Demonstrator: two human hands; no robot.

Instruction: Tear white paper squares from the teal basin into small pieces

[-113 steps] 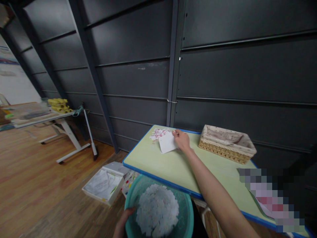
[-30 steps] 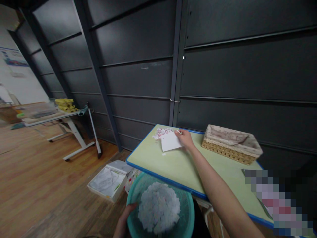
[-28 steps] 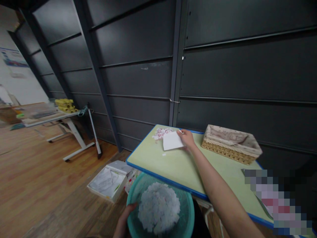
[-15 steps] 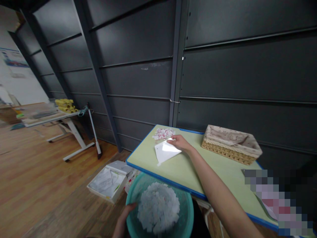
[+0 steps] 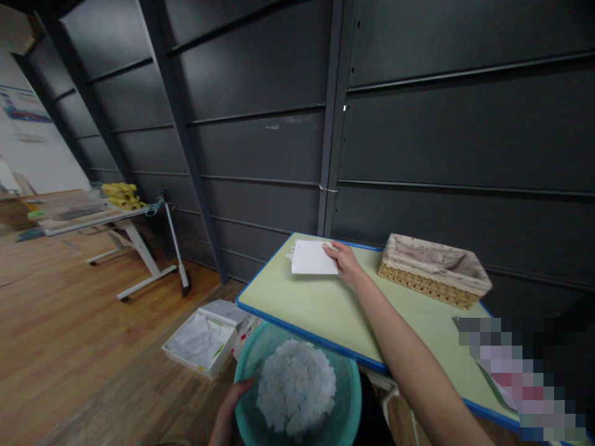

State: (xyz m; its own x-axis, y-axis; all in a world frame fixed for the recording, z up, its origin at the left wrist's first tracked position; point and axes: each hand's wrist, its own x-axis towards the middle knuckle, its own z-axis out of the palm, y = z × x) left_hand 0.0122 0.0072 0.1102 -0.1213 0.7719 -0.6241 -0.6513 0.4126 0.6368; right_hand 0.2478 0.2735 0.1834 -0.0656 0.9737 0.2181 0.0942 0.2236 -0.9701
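Note:
My right hand (image 5: 343,259) grips a flat white card (image 5: 313,257) by its right edge, thumb on the face turned to me. The card is over the far left corner of the pale yellow-green table (image 5: 302,310). Some paper scraps (image 5: 290,253) show at its left edge; anything else behind it is hidden. My left hand (image 5: 235,406) is closed on the left rim of a teal plastic basket (image 5: 246,365) below the table's near edge. In the basket lies a heap of small white paper scraps (image 5: 297,387).
A woven basket with a cloth lining (image 5: 432,272) stands at the table's back right. A partly blurred-out flat item (image 5: 506,371) lies at the right. On the floor is an open white box (image 5: 199,347). Another table (image 5: 102,217) holds yellow items (image 5: 121,195). A dark panel wall (image 5: 260,148) rises behind.
The white card, tilted with a corner down before, is now level and slightly farther back. It covers the red-and-white scraps that showed beyond it. My left hand stays on the teal basket's rim.

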